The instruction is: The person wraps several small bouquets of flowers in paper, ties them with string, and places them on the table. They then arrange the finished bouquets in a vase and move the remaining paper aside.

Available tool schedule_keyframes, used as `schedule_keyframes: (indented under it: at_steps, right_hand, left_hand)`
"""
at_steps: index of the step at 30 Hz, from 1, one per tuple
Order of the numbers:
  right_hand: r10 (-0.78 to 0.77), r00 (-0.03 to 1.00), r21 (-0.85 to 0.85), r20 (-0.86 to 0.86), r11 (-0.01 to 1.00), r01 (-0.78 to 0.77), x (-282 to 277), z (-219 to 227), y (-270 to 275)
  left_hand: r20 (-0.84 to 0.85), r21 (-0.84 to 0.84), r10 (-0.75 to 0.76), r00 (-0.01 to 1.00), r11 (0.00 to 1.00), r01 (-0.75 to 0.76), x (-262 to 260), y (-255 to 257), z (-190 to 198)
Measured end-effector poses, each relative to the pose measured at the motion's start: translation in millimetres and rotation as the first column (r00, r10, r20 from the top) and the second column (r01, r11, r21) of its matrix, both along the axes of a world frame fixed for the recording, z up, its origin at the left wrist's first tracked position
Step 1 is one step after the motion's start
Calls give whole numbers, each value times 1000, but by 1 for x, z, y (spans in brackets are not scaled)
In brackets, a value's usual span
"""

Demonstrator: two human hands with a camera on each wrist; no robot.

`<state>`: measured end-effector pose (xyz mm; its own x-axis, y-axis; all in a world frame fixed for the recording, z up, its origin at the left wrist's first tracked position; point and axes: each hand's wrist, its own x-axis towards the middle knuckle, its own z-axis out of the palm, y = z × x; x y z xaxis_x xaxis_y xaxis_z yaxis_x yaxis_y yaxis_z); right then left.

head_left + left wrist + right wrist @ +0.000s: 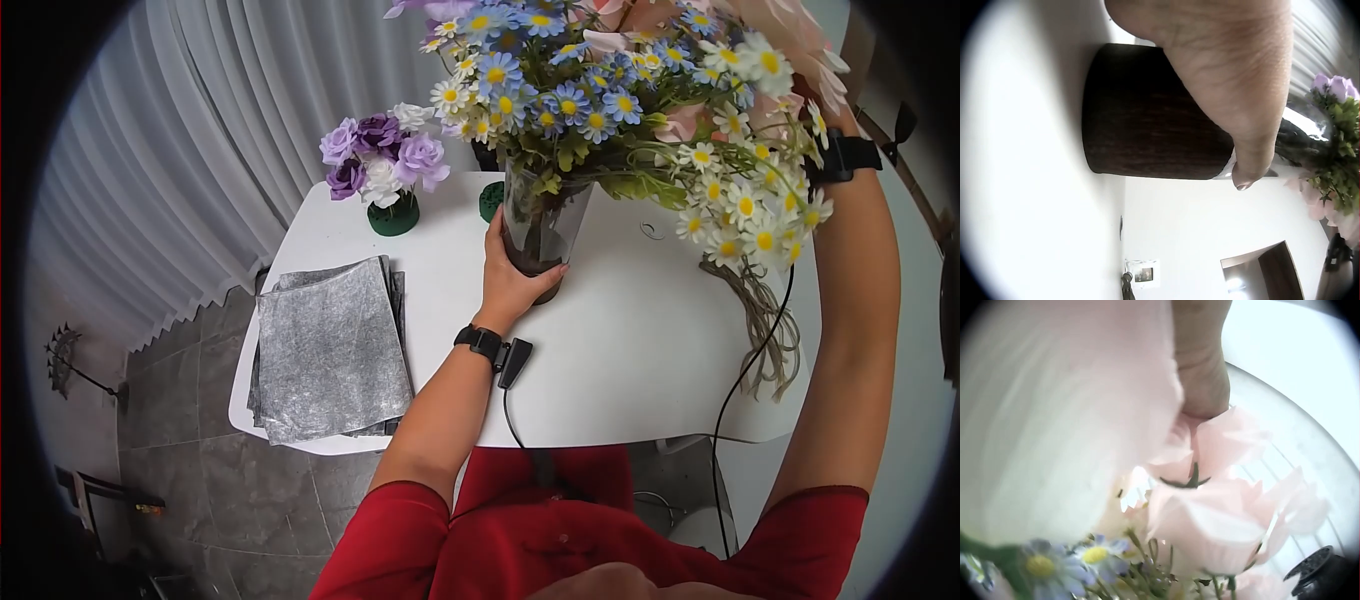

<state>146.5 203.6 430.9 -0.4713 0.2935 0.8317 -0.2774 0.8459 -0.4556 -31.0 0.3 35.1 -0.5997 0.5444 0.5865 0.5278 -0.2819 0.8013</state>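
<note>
My left hand grips the lower part of a tall vase, clear glass above a dark brown base. In the left wrist view the thumb lies against it just above the brown part. Blue daisies, white daisies and pink roses fill and overhang the vase. My right hand is up at the right side of the bouquet, among the pink petals. Petals hide its fingers in both views, so I cannot tell what it holds.
On the white table lie a stack of grey sheets at left and tan cords at right. Purple and white roses stand in a green pot behind. A black cable hangs near the right arm.
</note>
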Motion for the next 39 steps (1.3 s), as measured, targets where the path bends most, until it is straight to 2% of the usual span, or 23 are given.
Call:
schedule_keyframes:
  at_steps: [6, 8, 9, 10, 11, 13, 14, 15, 16, 17, 18, 20, 25, 27, 28, 29, 31, 32, 33, 35, 36, 37, 39]
  right_hand:
    - [-84, 975, 156, -207, 981, 118, 4, 0, 2]
    - [-101, 954, 201, -280, 966, 162, 6, 0, 2]
    - [-201, 830, 90, -520, 953, 288, 13, -8, -53]
    - [-170, 838, 191, -519, 932, 307, 32, -11, -84]
    - [-47, 746, 250, -664, 926, 281, 34, -20, -111]
    - [-47, 738, 315, -673, 884, 345, 40, -44, -164]
    - [-240, 802, 134, -547, 920, 367, 38, -47, -202]
    - [208, 889, 729, -408, 661, 180, 26, -43, -151]
    - [17, 978, 895, -207, 407, 183, 47, -48, -119]
    - [-103, 977, 678, -188, 706, 205, 37, -76, -138]
    - [-315, 927, 672, -203, 644, 366, 21, -95, -126]
    - [-467, 884, 552, -12, 734, 395, 7, -107, -147]
    - [-572, 804, 652, 161, 674, 348, -16, -106, -167]
    - [-534, 837, 802, 119, 548, 236, -28, -110, -173]
    - [-379, 922, 823, -74, 499, 271, -41, -120, -156]
    - [-381, 922, 823, -73, 500, 271, -45, -117, -156]
    - [-426, 886, 794, 184, 595, 121, -54, -111, -161]
    - [-256, 962, 799, 96, 597, 79, -61, -112, -153]
    - [-254, 962, 799, 96, 597, 78, -66, -107, -146]
    - [5, 992, 785, -128, 612, 98, -74, -102, -137]
    - [-75, 979, 791, -189, 579, 197, -68, -93, -134]
    - [89, 983, 669, -160, 742, 42, -72, -88, -133]
    - [45, 998, 514, -44, 858, -16, -68, -88, -140]
  left_hand:
    - [66, 63, -117, 991, 992, 112, -3, -2, 1]
    - [45, 64, -68, 997, 996, 65, -1, -1, 1]
    - [23, 64, -23, 999, 998, 22, 1, 0, 1]
    - [-9, 47, 54, 998, 997, -54, 5, 0, 2]
    - [-7, 44, 58, 998, 997, -58, 9, -1, 4]
    - [-28, -12, 302, 953, 953, -302, 14, -2, 8]
    - [-29, -15, 302, 953, 953, -303, 13, -2, 7]
    - [-57, 10, 390, 919, 921, -390, 12, -1, 6]
    - [-83, 40, 476, 876, 879, -474, 10, 1, 5]
    - [-82, 39, 476, 875, 879, -475, 9, 1, 6]
    - [-84, 34, 486, 870, 874, -485, 9, 0, 6]
    - [-88, 28, 495, 865, 869, -494, 8, -1, 6]
    - [-61, -1, 465, 883, 885, -466, 8, -2, 8]
    - [-63, 3, 463, 884, 886, -464, 7, -1, 8]
    - [-64, 4, 461, 885, 887, -462, 7, -1, 7]
    - [-64, 2, 460, 886, 888, -460, 8, -1, 7]
    - [-60, -16, 463, 885, 886, -464, 8, -2, 9]
    - [-61, -15, 462, 885, 886, -464, 8, -1, 9]
    - [-62, -4, 452, 890, 892, -453, 8, -1, 9]
    - [-63, 0, 446, 893, 894, -447, 6, -3, 8]
    - [-62, -8, 443, 894, 896, -445, 6, -3, 8]
    - [-60, -16, 439, 896, 897, -441, 6, -3, 9]
    - [-54, -13, 434, 899, 900, -435, 7, -3, 8]
